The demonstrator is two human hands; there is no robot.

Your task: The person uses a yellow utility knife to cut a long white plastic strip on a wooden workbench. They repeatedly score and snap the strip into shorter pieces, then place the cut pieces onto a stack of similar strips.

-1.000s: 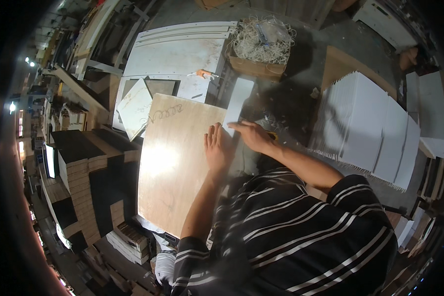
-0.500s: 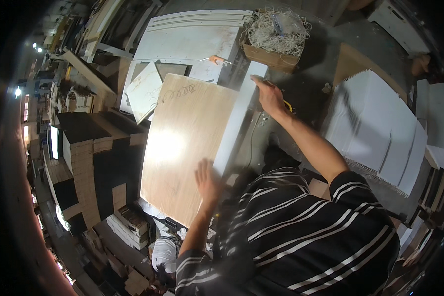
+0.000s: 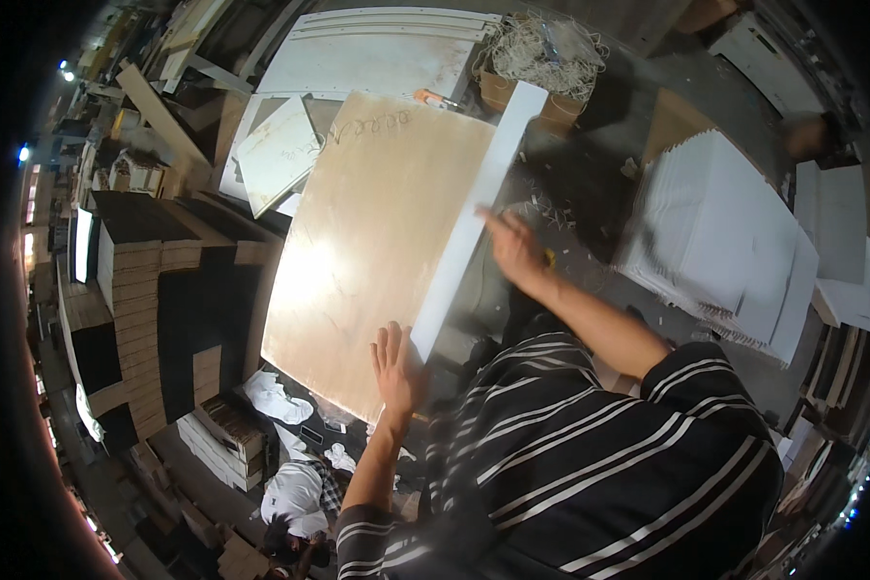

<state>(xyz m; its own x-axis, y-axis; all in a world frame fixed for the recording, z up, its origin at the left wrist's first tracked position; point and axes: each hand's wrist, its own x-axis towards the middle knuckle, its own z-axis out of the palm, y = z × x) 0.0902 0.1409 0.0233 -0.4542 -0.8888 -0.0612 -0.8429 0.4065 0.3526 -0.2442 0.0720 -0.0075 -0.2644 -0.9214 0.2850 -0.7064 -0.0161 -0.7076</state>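
Note:
A light wooden panel (image 3: pixel 358 251) lies on the work surface in front of me. Along its right edge runs a long white strip (image 3: pixel 469 222), whose far end sticks out past the panel. My left hand (image 3: pixel 396 372) rests with straightened fingers on the panel's near right corner, against the strip's near end. About midway along the strip, my right hand (image 3: pixel 517 249) reaches its index finger onto the white face, the other fingers bent. It is slightly blurred and grips nothing that I can see. An orange-handled tool (image 3: pixel 437 99) lies beyond the panel's far edge.
White boards (image 3: pixel 377 48) and a loose white piece (image 3: pixel 278 155) lie at the far side. A cardboard box (image 3: pixel 498 92) holds tangled pale strands. Stacked white sheets (image 3: pixel 715 232) stand right, stacked brown-and-black boards (image 3: pixel 188 319) left. Another person (image 3: pixel 295 498) is at lower left.
My right hand has left the strip's far end and come nearer along it. The panel and strip now reach farther up the view. My left hand stays near the same corner.

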